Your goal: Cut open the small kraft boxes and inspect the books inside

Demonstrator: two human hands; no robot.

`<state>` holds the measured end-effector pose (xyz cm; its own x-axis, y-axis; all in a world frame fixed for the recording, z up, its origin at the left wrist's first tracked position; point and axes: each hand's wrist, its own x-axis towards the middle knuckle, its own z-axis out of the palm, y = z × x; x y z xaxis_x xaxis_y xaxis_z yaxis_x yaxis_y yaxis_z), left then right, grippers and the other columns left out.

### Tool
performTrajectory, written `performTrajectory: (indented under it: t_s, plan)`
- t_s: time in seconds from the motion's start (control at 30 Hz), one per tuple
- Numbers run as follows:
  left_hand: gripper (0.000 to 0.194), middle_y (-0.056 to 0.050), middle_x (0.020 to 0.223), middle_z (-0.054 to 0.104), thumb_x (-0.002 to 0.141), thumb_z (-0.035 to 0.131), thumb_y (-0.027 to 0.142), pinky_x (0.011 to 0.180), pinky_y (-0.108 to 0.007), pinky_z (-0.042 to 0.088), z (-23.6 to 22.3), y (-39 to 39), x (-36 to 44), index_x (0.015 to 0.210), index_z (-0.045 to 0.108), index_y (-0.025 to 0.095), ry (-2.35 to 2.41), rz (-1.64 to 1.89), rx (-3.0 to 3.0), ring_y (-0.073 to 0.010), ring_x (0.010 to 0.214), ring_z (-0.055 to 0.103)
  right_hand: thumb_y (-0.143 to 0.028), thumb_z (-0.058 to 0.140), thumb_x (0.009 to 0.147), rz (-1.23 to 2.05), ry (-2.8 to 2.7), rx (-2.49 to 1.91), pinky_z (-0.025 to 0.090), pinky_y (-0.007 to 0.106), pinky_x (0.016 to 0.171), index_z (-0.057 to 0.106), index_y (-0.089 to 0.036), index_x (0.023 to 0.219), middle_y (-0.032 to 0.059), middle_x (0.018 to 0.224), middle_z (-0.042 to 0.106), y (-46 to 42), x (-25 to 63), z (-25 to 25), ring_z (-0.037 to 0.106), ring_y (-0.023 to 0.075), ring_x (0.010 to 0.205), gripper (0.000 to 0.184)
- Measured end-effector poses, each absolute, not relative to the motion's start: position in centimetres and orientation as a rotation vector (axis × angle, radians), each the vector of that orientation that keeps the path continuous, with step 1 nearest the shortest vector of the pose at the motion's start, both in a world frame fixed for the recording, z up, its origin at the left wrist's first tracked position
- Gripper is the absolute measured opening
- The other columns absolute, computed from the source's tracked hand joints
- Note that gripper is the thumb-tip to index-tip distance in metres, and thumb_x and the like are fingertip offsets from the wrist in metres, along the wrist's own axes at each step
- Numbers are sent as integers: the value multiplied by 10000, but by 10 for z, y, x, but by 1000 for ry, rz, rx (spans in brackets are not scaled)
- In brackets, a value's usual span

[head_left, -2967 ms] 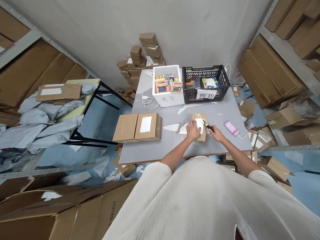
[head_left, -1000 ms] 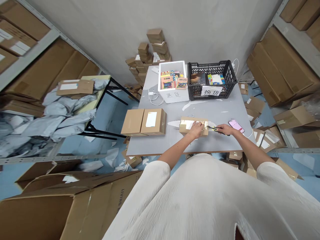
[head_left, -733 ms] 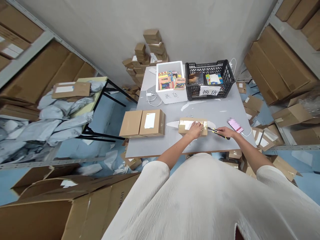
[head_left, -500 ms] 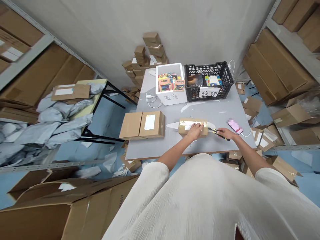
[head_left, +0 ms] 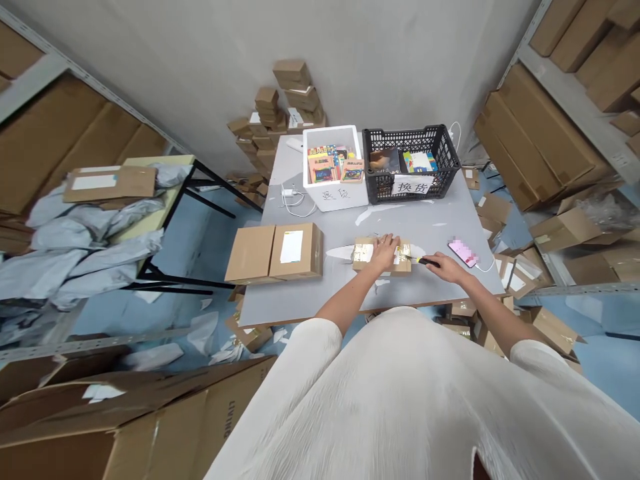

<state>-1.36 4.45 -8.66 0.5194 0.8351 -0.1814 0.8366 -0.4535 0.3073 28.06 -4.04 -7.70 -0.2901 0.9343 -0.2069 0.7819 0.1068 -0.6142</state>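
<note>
A small cardboard box (head_left: 357, 263) with shiny tape and a white label lies on the grey table (head_left: 345, 293). My left hand (head_left: 385, 252) lies on top of it, fingers spread toward its far edge. In my right hand (head_left: 444, 267) is a black and yellow utility knife (head_left: 426, 261), the fingers closed around its handle. Its tip points left and meets the right end of the box; the exact depth of the blade is too small to tell. A phone (head_left: 463, 253) with a white cable lies just beyond my right hand.
Two larger cardboard boxes (head_left: 296, 257) stand at the table's left. Along the back are a white foam bin (head_left: 337, 197) of colourful packs and a black crate (head_left: 410, 187) with books. Grey parcels (head_left: 95, 240) cover a side table. Opened cartons (head_left: 560, 330) litter the floor at right.
The utility knife has moved left and turned, its tip now at the box's right end. My left hand has shifted slightly on the box. The whole view has swung a little.
</note>
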Motion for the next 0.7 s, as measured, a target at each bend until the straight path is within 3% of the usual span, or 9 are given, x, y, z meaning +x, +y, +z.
performTrajectory:
  t_s: [0.23, 0.43, 0.7]
  plan:
    - [616, -208, 1544, 570, 985, 655, 156, 1286, -567, 292, -85, 58, -7, 1582, 518, 216, 1388, -112, 2359, -374, 1525, 482, -402, 639, 1086, 750, -2287, -1796, 581, 339, 886, 736, -321, 1524, 101, 1204, 720, -43, 273, -79, 745, 263, 1013, 456]
    - [576, -221, 1742, 452, 1119, 390, 259, 1331, -560, 249, -95, 31, -17, 1681, 456, 152, 1384, 95, 2498, -362, 1646, 362, -407, 616, 1096, 786, -2228, -1776, 585, 365, 972, 721, -298, 1536, 102, 1196, 715, -48, 270, -85, 744, 272, 1077, 465]
    - [631, -209, 1791, 421, 1134, 295, 304, 1353, -606, 232, -106, 18, -17, 1735, 408, 146, 1438, 144, 2505, -358, 1680, 347, -442, 541, 1113, 741, -2136, -1802, 589, 376, 984, 685, -284, 1563, 111, 1262, 703, -58, 258, -99, 736, 276, 1097, 498]
